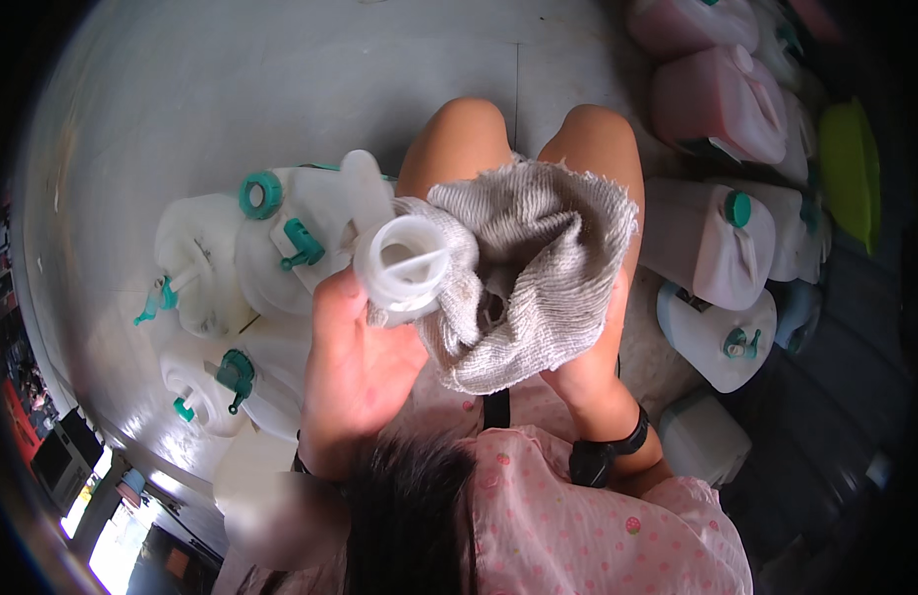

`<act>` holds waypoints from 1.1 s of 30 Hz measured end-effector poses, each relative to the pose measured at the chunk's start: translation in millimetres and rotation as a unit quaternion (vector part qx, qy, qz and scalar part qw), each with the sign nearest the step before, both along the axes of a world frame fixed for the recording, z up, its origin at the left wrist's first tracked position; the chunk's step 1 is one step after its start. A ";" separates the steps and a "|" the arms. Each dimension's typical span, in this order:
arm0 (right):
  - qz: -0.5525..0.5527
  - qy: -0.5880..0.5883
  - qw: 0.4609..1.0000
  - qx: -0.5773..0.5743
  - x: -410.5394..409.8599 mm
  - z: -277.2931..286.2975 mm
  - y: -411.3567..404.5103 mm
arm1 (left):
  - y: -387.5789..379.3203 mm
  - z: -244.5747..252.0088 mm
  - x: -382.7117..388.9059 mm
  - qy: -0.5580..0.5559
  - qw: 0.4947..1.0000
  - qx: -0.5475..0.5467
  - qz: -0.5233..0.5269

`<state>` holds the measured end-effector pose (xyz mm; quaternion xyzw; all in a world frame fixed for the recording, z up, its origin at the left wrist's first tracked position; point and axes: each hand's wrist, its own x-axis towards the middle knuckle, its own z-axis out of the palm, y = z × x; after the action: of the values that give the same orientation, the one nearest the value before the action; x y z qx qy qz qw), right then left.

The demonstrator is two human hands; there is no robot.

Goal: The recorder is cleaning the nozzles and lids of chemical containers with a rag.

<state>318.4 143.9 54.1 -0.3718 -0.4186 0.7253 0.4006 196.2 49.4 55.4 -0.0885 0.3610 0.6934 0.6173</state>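
Note:
My left hand (pixel 362 364) grips a translucent white plastic piece (pixel 410 301) against the cloth. Its round mouth faces up, a thin bar crosses the opening, and a flat rounded tab (pixel 366 190) rises behind it. A grey-beige ribbed cloth (pixel 555 316) with frayed edges wraps the right side of the piece and lies bunched in front of my knees. My right hand (pixel 589 375) holds the cloth from its right side; most of those fingers are hidden behind the fabric. A black band with a dark watch-like device sits on the right wrist.
White plastic jerrycans with green taps (pixel 302 245) and a green cap (pixel 260 195) stand close on my left. To the right are jerrycans with pink contents (pixel 715 104), a green-capped jerrycan (pixel 715 242) and a lime-green basin (pixel 849 175). Grey floor (pixel 280 82) stretches beyond my knees.

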 end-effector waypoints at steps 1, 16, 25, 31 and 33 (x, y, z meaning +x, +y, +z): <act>-0.015 0.012 1.000 -0.003 0.6 1.4 -2.0 | -2.5 -2.8 0.8 0.000 1.000 0.000 -0.002; 0.043 0.088 0.995 -0.005 11.9 13.1 -4.9 | 8.2 -9.9 5.4 0.232 0.963 -0.014 0.136; 0.135 0.180 0.953 -0.203 31.8 11.4 4.0 | -2.5 -12.7 -0.5 0.258 0.957 -0.019 0.130; 0.263 0.081 0.953 0.125 13.6 14.6 12.0 | 3.1 -9.8 -0.8 0.252 0.957 -0.113 0.086; 0.178 0.108 0.978 -0.022 24.6 11.9 9.4 | 18.1 -1.8 0.5 0.112 0.965 -0.084 0.220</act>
<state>343.0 153.3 66.0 -0.2192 -0.4160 0.8301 0.2996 196.7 67.5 53.6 -0.1391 0.4560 0.7850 0.3954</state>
